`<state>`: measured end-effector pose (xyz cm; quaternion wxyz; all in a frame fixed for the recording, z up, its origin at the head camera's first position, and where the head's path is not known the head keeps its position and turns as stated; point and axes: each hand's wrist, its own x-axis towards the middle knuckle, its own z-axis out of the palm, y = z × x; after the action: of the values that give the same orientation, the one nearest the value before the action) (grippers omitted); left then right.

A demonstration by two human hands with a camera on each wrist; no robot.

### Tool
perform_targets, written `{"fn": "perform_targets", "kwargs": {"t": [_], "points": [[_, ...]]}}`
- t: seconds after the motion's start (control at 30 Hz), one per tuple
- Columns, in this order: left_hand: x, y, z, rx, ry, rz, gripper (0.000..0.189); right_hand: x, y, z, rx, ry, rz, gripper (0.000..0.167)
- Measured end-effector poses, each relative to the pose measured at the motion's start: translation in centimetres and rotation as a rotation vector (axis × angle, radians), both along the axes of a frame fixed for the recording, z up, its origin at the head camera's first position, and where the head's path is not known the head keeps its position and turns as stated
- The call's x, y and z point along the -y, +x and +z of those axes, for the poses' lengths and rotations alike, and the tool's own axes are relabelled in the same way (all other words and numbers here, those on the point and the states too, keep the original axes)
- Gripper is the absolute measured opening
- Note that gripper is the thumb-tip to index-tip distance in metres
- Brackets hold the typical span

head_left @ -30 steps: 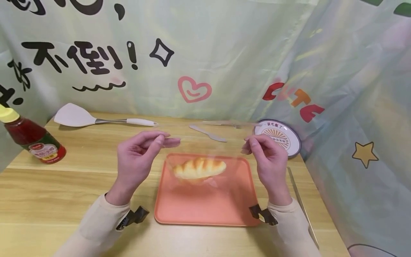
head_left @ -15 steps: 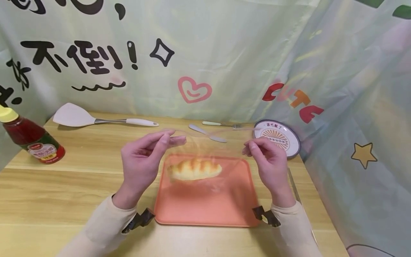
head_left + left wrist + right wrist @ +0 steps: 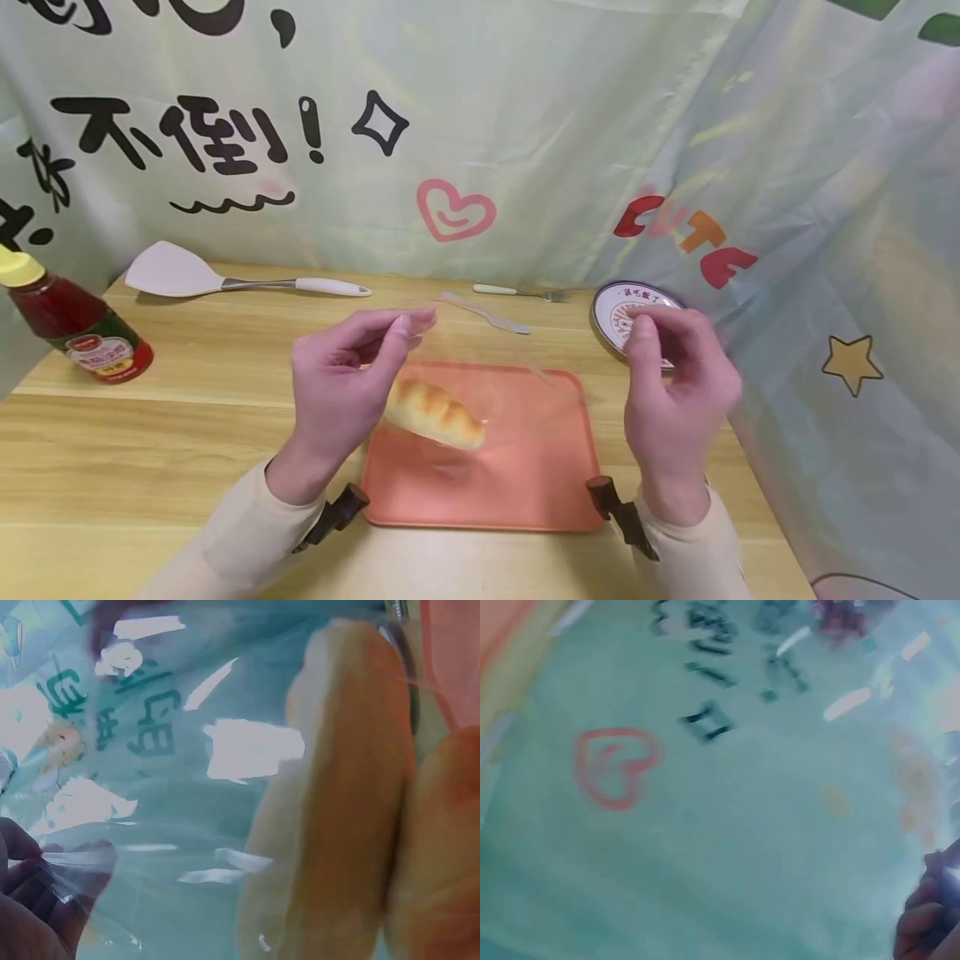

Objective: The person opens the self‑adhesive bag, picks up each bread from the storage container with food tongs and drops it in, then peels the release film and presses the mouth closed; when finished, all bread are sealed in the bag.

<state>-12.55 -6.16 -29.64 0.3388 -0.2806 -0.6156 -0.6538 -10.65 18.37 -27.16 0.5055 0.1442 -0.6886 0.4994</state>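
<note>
My left hand pinches the edge of a clear plastic bag between thumb and fingers, over the left side of a coral tray. A long, ridged, golden-brown bread loaf shows through the film, its right end tilted down. In the left wrist view, a second bread shape lies beside the loaf. My right hand is off to the right, partly over the plate, with thumb and fingers curled close together. A free edge of the film hangs between the hands, apart from the right fingertips.
A sauce bottle with a yellow cap stands at the left. Along the back lie a white spatula, a table knife and a fork. A patterned plate is at the back right. A printed curtain borders the table.
My right hand has moved right and nearer the camera, away from the bag's edge. The bag has sagged on that side, and the loaf has shifted left and tilted down.
</note>
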Motion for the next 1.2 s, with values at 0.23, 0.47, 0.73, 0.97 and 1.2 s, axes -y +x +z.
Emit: {"fn": "perform_targets", "kwargs": {"t": [0.23,0.47,0.73,0.97,1.2], "points": [[-0.4,0.3,0.6,-0.051,-0.085,0.103,0.014,4.1,1.2,2.0,-0.314,0.389,0.217,0.008],[-0.4,0.6,0.6,-0.086,-0.125,0.116,0.021,7.6,-1.0,1.7,-0.124,0.519,0.311,0.009],[-0.3,0.6,0.7,-0.139,-0.146,0.143,0.017,9.0,-2.5,0.8,-0.15,0.504,0.373,0.017],[-0.2,0.4,0.7,-0.197,-0.175,0.189,0.02,9.1,-3.0,1.0,-0.197,0.526,0.377,0.015],[-0.2,0.4,0.7,-0.205,-0.19,0.171,0.018,8.8,-3.1,1.3,-0.194,0.566,0.387,0.014]]}}
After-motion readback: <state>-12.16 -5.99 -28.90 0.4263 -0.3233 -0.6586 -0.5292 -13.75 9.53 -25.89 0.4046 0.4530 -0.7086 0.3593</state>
